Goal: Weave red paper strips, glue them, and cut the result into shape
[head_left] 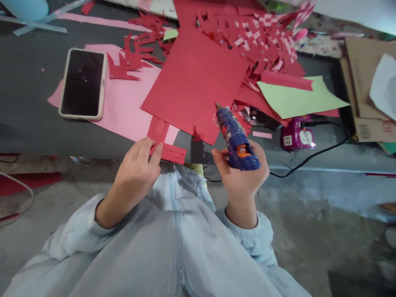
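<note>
- Dark grey tabletop (27,74); grey concrete floor (312,218).
- Blue plastic glue gun (230,130), clasped in right hand (243,179); long axis slanting away leftward, nozzle foremost.
- Left hand (136,173) half-open, touching red paper strips (173,153).

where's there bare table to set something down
The table is bare left of the phone and below the pink paper, up to the left hand. A smaller gap, crossed by the cord, lies between purple box and cardboard. Red paper and scraps crowd the middle.

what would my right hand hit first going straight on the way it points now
Probably the large red paper sheet, which lies ahead of the blue plastic glue gun the right hand holds; height is unclear, so it might pass above.
</note>
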A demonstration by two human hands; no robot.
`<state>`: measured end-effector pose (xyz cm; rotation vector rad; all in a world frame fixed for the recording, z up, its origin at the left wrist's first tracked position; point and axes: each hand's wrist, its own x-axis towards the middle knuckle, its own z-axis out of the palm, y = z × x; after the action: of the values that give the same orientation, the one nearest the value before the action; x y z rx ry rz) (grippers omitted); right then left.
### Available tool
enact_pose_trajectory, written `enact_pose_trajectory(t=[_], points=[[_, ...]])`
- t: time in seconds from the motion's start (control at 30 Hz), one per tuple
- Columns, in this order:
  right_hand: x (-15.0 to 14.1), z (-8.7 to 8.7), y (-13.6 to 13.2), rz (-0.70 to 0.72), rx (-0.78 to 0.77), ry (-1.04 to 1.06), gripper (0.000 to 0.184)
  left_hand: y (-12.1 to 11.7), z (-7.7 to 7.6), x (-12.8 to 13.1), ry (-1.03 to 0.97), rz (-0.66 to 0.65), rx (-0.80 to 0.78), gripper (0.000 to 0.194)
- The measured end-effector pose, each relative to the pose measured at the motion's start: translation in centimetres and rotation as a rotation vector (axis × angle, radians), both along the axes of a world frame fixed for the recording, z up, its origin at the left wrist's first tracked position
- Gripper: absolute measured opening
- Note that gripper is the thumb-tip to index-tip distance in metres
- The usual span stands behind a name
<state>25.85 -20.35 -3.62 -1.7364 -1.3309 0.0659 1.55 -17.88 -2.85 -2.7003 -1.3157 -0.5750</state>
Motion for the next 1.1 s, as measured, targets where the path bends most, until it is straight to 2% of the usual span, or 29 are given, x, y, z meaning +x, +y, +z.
enact_pose_trajectory(t=[0.17,0.37,0.5,0.57,0.73,0.87,1.1], points=[[0.5,0.7,-0.7,0.038,0.001,0.148,0.036,-0.3,-0.7,0.5,-0.035,0.191,0.011,0.043],[0.9,0.8,-1.1,0.036,-0.012,0.233,0.031,-0.3,-0.1,2.2,0.063,0.312,0.008,0.053],[1.5,0.6,-1.4,0.033,-0.022,0.270,0.032,-0.4,0.5,2.5,0.109,0.248,-0.043,0.061],[1.8,0.5,-1.5,0.034,-0.028,0.277,0.032,-0.5,0.8,2.5,0.143,0.207,-0.056,0.059],[2.1,0.3,-1.7,0.041,-0.031,0.310,0.033,-1.0,1.1,2.6,0.125,0.150,-0.069,0.028],[2.2,0.2,-1.9,0.060,-0.049,0.358,0.035,-1.3,1.0,2.6,0.069,0.104,-0.049,0.016],[2.3,0.5,-2.1,0.049,-0.057,0.354,0.034,-1.1,1.1,1.2,0.075,0.150,-0.055,0.022]])
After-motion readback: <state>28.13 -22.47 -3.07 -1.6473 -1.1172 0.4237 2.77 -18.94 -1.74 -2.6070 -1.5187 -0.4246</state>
